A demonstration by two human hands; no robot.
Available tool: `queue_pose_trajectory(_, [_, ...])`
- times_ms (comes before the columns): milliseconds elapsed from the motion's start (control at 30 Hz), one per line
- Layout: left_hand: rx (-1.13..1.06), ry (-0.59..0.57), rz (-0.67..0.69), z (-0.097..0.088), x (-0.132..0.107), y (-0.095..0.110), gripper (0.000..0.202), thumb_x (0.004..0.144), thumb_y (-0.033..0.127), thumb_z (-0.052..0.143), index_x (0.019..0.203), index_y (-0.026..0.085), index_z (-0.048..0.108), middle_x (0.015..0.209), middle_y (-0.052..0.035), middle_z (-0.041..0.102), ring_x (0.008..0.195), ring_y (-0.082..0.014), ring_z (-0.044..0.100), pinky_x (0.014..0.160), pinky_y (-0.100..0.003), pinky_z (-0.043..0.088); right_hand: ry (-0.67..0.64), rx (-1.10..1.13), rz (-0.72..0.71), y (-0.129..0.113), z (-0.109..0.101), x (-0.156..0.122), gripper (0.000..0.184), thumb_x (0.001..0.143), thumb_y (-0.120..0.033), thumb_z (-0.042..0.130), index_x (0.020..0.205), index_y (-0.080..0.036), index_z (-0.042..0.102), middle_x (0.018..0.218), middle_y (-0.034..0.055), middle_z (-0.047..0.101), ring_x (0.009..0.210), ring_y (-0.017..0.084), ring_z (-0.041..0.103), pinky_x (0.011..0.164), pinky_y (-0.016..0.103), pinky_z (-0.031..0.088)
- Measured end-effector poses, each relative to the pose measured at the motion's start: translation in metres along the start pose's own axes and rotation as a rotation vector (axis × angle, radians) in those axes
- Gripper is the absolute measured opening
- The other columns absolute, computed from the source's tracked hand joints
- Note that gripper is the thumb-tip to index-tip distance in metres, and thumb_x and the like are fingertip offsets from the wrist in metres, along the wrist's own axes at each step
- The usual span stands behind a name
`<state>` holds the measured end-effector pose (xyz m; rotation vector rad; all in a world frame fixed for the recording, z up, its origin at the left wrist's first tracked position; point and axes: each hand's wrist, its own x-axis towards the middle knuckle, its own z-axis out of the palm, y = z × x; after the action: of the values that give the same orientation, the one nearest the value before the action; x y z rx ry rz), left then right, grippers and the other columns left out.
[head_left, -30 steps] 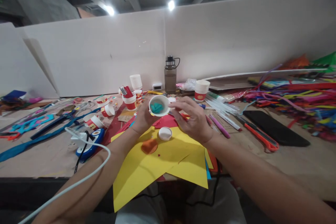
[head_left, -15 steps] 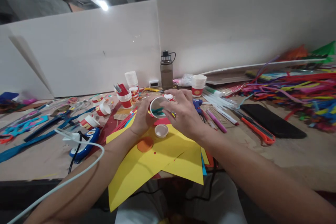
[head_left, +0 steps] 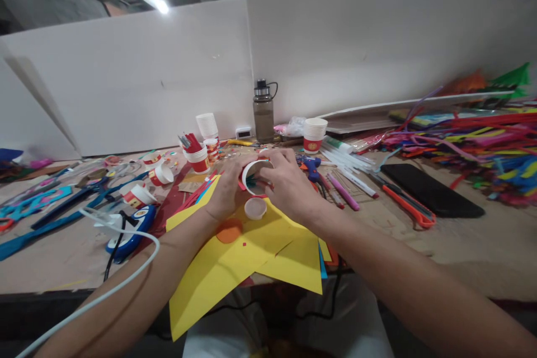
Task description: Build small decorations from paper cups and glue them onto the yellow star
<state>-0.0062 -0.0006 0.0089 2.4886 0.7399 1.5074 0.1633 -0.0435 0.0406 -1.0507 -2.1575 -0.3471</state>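
A paper cup (head_left: pixel 250 170) is tilted with its mouth toward me, and something teal shows inside it. My left hand (head_left: pixel 229 185) is wrapped round the cup's left side. On the right, my right hand (head_left: pixel 286 180) grips the rim, some fingers reaching into the mouth and others over the far side. Below the cup, a small white round tub or lid (head_left: pixel 255 208) sits on yellow paper (head_left: pixel 235 268). Beside it lies an orange paper disc (head_left: pixel 229 230). The fingertips behind the cup are hidden.
A water bottle (head_left: pixel 263 114) and stacked paper cups (head_left: pixel 315 135) stand at the back. A blue glue gun (head_left: pixel 311 168), markers (head_left: pixel 343 191), an orange box cutter (head_left: pixel 409 207) and a black phone (head_left: pixel 432 190) lie right. At left are a blue-and-white device (head_left: pixel 132 235) and a white cable (head_left: pixel 126 278).
The cup has turned in my hands, its mouth now partly covered by my right fingers, which have moved further over and into it. The view has shifted slightly.
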Motion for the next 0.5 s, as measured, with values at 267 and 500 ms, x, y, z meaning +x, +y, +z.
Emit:
queue_pose_trajectory(267, [0.014, 0.043, 0.051, 0.0, 0.003, -0.006, 0.051, 0.074, 0.028, 0.073, 0.12, 0.021, 0.051, 0.116, -0.0088, 0.061, 0.107, -0.0231, 0.059, 0.094, -0.044, 0.048, 0.125, 0.097, 0.089, 0.005, -0.006, 0.002, 0.012, 0.083, -0.015, 0.059, 0.08, -0.018, 0.07, 0.115, 0.0112, 0.058, 0.108, 0.027, 0.041, 0.093, 0.043, 0.042])
queue_pose_trajectory(500, [0.074, 0.07, -0.006, -0.002, 0.0, -0.018, 0.056, 0.072, 0.031, 0.075, 0.122, 0.023, 0.049, 0.116, -0.0093, 0.062, 0.105, -0.0249, 0.061, 0.09, -0.044, 0.051, 0.134, 0.372, 0.31, 0.017, -0.016, 0.007, 0.009, 0.084, -0.022, 0.057, 0.08, -0.017, 0.063, 0.098, 0.0079, 0.06, 0.095, 0.021, 0.052, 0.087, 0.037, 0.04])
